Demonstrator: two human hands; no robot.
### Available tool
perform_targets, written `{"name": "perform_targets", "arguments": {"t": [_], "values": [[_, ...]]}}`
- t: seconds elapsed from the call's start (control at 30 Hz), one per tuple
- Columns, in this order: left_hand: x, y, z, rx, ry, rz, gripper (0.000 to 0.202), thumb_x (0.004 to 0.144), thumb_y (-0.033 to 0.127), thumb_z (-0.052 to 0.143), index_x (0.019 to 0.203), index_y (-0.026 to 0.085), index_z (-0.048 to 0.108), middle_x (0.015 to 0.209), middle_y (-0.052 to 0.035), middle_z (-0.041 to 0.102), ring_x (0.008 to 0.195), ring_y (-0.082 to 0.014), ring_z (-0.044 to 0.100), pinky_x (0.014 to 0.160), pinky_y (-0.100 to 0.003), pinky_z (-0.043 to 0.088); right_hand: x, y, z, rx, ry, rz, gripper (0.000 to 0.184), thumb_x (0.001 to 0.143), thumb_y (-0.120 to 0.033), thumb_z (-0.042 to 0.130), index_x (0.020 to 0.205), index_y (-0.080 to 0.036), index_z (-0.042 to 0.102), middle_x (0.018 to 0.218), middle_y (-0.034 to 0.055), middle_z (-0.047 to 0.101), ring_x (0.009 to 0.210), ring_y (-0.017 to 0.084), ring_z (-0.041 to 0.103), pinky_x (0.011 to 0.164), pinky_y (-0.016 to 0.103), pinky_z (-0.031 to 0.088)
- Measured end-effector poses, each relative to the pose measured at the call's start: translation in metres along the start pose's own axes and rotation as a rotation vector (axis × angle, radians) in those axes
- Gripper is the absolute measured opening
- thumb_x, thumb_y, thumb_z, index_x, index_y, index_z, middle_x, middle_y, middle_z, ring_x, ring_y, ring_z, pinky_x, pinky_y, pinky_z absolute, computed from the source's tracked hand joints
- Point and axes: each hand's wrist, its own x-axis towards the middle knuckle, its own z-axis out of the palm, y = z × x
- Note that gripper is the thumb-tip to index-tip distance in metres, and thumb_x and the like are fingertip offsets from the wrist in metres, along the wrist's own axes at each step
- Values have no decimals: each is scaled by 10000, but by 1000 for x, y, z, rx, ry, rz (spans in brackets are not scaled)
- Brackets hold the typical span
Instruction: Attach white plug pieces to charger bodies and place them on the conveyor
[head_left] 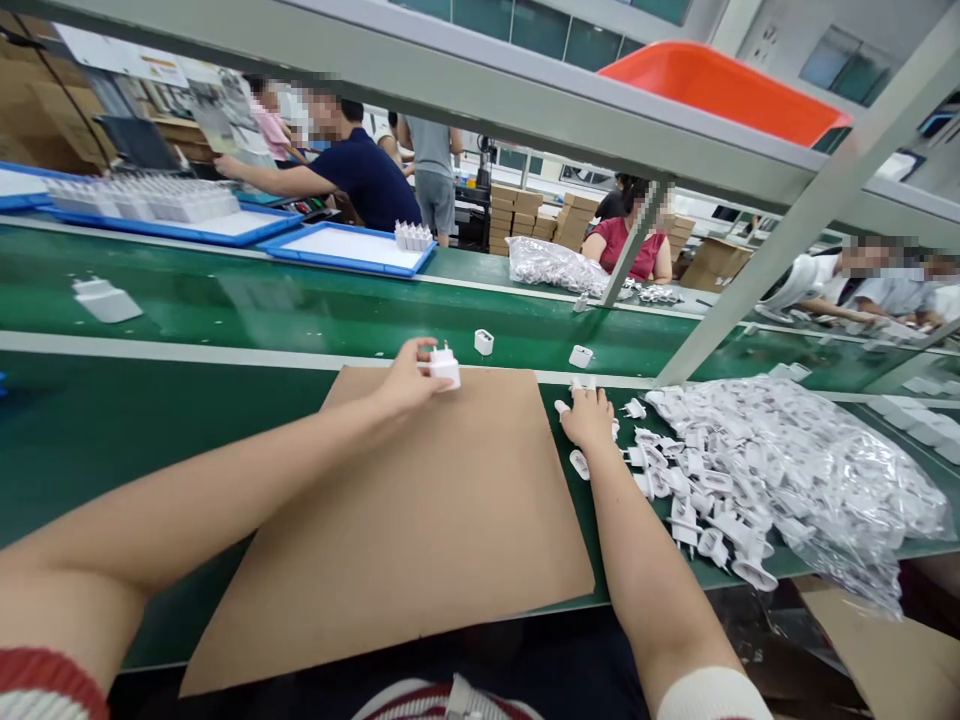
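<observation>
My left hand [405, 385] grips a white charger plug [444, 366] at the far edge of a brown cardboard sheet [420, 520], close to the green conveyor belt [247, 305]. My right hand [589, 418] lies palm down on the table among loose white plug parts [705, 510], its fingers closed around something small that I cannot make out. Two white charger housings [484, 342] [580, 356] sit on the belt just beyond my hands.
A clear bag of white plug parts [810, 480] spills at the right. Blue trays [345, 250] with white chargers stand across the belt. One charger [107, 300] rides the belt at left. A slanted metal post [780, 230] rises right. Other people work beyond.
</observation>
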Motion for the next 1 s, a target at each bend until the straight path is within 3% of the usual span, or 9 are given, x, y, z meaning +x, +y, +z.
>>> {"name": "perform_targets", "arguments": {"t": [0.13, 0.23, 0.37, 0.47, 0.57, 0.67, 0.8, 0.9, 1.0], "values": [[76, -16, -18, 269, 211, 18, 685, 654, 100, 819, 1286, 156, 559, 1259, -111, 619, 1089, -253, 673, 1041, -417, 533, 3, 5, -2, -72, -24, 7, 450, 944, -130, 527, 1386, -156, 613, 1410, 188, 578, 1270, 334, 588, 1055, 435, 444], [110, -32, -29, 461, 257, 46, 637, 693, 101, 775, 1295, 111, 566, 1316, -140, 571, 1226, -283, 609, 1152, -408, 442, 1, 9, -5, -13, 20, 31, 371, 892, -71, 518, 1208, -149, 695, 1280, 161, 624, 1147, 301, 636, 964, 380, 483], [114, -41, -28, 565, 367, 31, 873, 674, 141, 784, 1451, 33, 401, 1458, -250, 434, 1403, -388, 460, 1220, -478, 347, -1, 6, -8, 187, 154, 8, 424, 856, -98, 528, 1264, -129, 639, 1281, 168, 623, 1104, 297, 648, 965, 406, 501], [99, -34, -10, 679, 543, 297, 985, 679, 237, 820, 1517, 78, 326, 1580, -255, 305, 1518, -423, 270, 1283, -539, 203, -6, -6, -8, 427, 277, -78, 442, 863, -179, 533, 1298, -117, 579, 1296, 180, 622, 1096, 281, 652, 958, 403, 527], [89, -23, 18, 719, 341, 436, 765, 796, 390, 786, 1428, 116, 451, 1493, -229, 454, 1464, -401, 370, 1258, -511, 243, -20, -22, -5, 472, 213, -213, 360, 857, -192, 529, 1201, -163, 635, 1214, 149, 670, 1084, 277, 661, 945, 399, 540], [96, -17, 45, 727, 192, 195, 848, 756, 502, 846, 1395, 93, 468, 1406, -264, 542, 1374, -418, 475, 1159, -484, 369, -44, -40, -2, 274, 47, -424, 377, 857, -137, 532, 1199, -191, 684, 1182, 142, 691, 1078, 290, 664, 916, 399, 541], [112, -11, 61, 723, 157, -49, 606, 803, 263, 800, 1316, 63, 546, 1354, -304, 593, 1273, -418, 573, 1049, -470, 448, -70, -54, 7, 68, -92, -628, 511, 847, -71, 553, 1313, -237, 677, 1215, 147, 661, 982, 274, 678, 770, 360, 548], [110, -3, 60, 714, 119, 15, 524, 790, 91, 703, 1302, 50, 601, 1340, -295, 623, 1244, -412, 588, 1038, -468, 455, -70, -53, 14, 285, -158, -607, 542, 814, -56, 586, 1319, -231, 668, 1183, 125, 686, 956, 252, 690, 811, 381, 567], [87, 5, 55, 698, 45, 134, 617, 758, 47, 659, 1370, 109, 616, 1376, -193, 652, 1283, -364, 555, 1105, -420, 424, -55, -47, 18, 796, -230, -423, 438, 792, -159, 679, 1226, -219, 698, 1064, 78, 755, 932, 222, 715, 876, 394, 576]]}}
